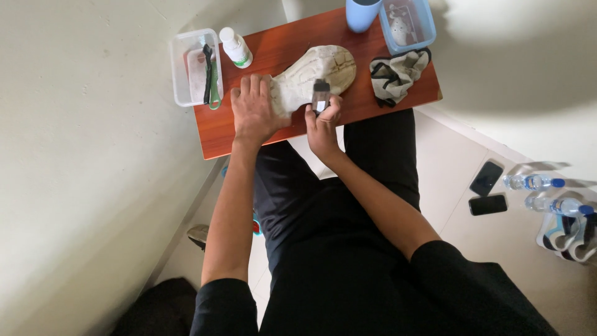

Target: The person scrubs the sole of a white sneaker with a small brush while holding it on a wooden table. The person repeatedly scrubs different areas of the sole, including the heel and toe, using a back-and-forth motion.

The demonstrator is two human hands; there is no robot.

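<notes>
Left hand (254,112) flat, fingers spread, pinning shoe (317,73) sole-up near bench (214,134) front edge; right hand (323,121) fingers gripping small brush (321,96). White bottle (236,47) (green label) at 11 o'clock, clear tub (179,68) overhanging left edge.

We seem to be in a plain home room: pale walls and tiled floor (448,162), a small wooden table (217,124) at twelve o'clock, and phones (487,191), water bottles (547,194) and sneakers (569,233) lying loose at three o'clock.
</notes>
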